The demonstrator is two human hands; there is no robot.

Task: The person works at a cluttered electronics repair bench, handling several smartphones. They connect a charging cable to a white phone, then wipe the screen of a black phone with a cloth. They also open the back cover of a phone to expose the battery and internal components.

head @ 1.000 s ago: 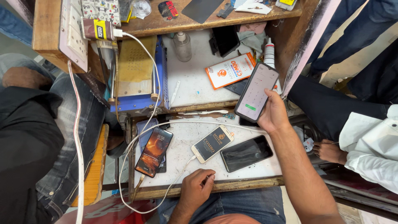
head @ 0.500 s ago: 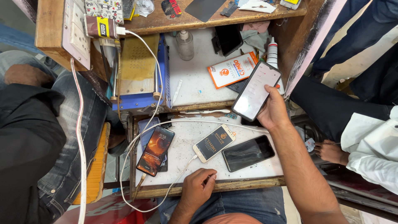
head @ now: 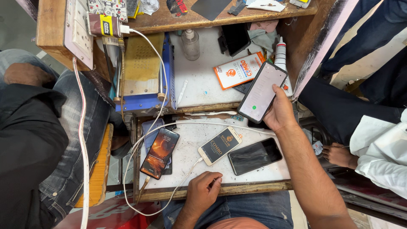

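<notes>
My right hand (head: 280, 113) holds a smartphone (head: 262, 91) with a lit pale screen, raised over the back of the white work surface (head: 193, 144). My left hand (head: 202, 195) rests with curled fingers on the near wooden edge, holding nothing, right beside a white charging cable (head: 186, 174). That cable plugs into a gold-edged phone (head: 220, 145) lying face up. A dark-screened phone (head: 255, 155) lies to its right. Further left, a phone with an orange lit screen (head: 160, 153) lies on top of another device.
A blue and yellow machine (head: 142, 76) and a clear bottle (head: 191, 44) stand at the back, with an orange and white packet (head: 238, 69). A socket panel (head: 79, 32) hangs at upper left. People sit close on the left (head: 29, 140) and right (head: 373, 140).
My right hand has shifted the lit phone slightly up and to the right. My left hand has stayed on the front edge.
</notes>
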